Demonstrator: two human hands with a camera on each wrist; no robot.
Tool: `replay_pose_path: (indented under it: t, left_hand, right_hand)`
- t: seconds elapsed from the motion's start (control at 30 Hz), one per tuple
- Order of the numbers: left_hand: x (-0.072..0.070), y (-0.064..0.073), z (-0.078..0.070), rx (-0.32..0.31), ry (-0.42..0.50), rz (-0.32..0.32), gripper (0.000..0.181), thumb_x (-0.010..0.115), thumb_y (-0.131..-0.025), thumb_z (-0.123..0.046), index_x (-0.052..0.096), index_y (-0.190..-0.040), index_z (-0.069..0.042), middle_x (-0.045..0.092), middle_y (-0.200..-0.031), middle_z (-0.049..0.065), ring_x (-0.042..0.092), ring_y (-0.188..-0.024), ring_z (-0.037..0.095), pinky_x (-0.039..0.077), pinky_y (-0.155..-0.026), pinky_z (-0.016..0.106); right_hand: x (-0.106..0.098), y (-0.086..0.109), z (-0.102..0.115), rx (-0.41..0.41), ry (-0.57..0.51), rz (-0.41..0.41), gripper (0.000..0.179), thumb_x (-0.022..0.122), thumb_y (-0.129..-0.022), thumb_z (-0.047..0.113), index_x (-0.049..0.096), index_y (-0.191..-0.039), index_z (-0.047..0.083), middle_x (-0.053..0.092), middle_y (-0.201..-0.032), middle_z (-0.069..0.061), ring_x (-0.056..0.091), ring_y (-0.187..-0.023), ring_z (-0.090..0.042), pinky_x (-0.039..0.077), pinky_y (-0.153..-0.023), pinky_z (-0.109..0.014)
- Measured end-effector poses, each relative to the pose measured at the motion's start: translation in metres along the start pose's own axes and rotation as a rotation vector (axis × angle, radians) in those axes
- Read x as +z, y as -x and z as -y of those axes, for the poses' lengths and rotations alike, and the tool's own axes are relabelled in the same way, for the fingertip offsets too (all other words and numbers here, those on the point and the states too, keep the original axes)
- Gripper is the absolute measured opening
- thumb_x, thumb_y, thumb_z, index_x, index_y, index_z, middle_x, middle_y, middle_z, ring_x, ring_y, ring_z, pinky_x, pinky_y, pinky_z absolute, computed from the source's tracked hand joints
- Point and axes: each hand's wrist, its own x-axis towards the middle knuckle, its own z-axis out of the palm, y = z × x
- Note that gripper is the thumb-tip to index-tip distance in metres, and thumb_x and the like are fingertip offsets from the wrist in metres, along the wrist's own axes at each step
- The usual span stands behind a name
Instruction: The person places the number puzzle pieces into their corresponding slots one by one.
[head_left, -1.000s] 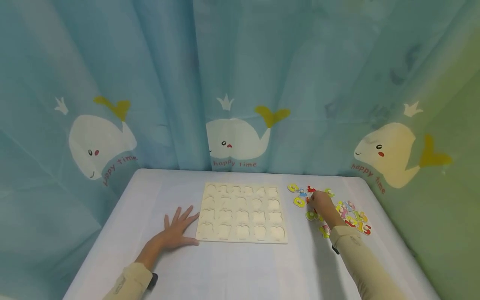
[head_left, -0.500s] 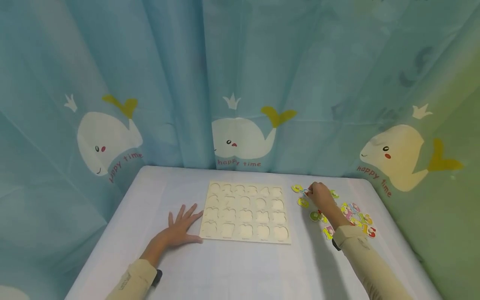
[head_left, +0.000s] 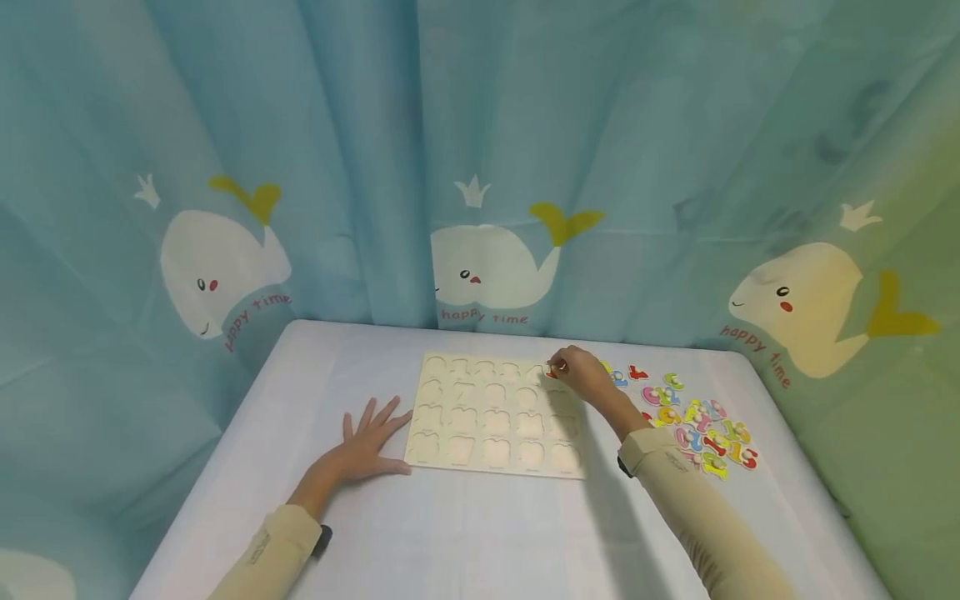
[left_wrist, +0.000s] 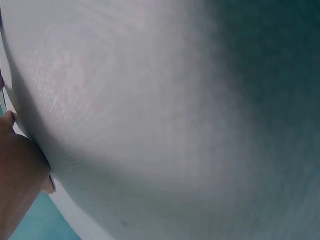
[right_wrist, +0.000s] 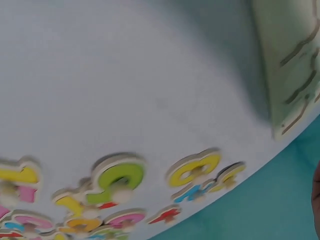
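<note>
Head alone: both hands at board

Blue-green fabric curtain: red lettering "happy time", thrice, once below each white printed whale. Pale rectangular wooden board: captions too small to read. Yellow ring-shaped knobbed piece: 0.

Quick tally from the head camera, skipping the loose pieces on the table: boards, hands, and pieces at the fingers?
Board: 1
Hands: 2, the left hand and the right hand
Pieces at the fingers: 1, a red piece at the right hand
Total: 4
</note>
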Motion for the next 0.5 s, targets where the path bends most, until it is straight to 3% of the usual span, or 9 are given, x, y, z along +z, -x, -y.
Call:
replay_pose_path:
  t: [0.27,0.5]
  left_hand:
    - [-0.001,-0.004,0.002,-0.033,-0.012,0.030,0.092,0.070,-0.073,-0.058,0.035,-0.146,-0.013,0.011,-0.155,0.017,-0.005,-0.137,0.048,-0.012,-0.096,0.071]
    - [-0.002,-0.006,-0.001,-0.024,-0.003,0.024,0.092,0.071,-0.073,-0.056,0.036,-0.145,-0.012,0.012,-0.155,0.018,-0.005,-0.137,0.049,-0.012,-0.095,0.072]
  right_hand:
    - [0.006,-0.012,0.012,0.043,0.033,0.054,0.012,0.064,-0.089,0.007,0.068,-0.099,0.002,0.062,-0.092,-0.007,0.061,-0.088,-0.023,0.051,-0.076,-0.036]
    - [-0.003,0.003,-0.005,0.076,0.122,0.080,0.014,0.064,-0.086,0.004,0.065,-0.097,-0.003,0.062,-0.090,-0.012,0.060,-0.084,-0.026,0.051,-0.074,-0.039]
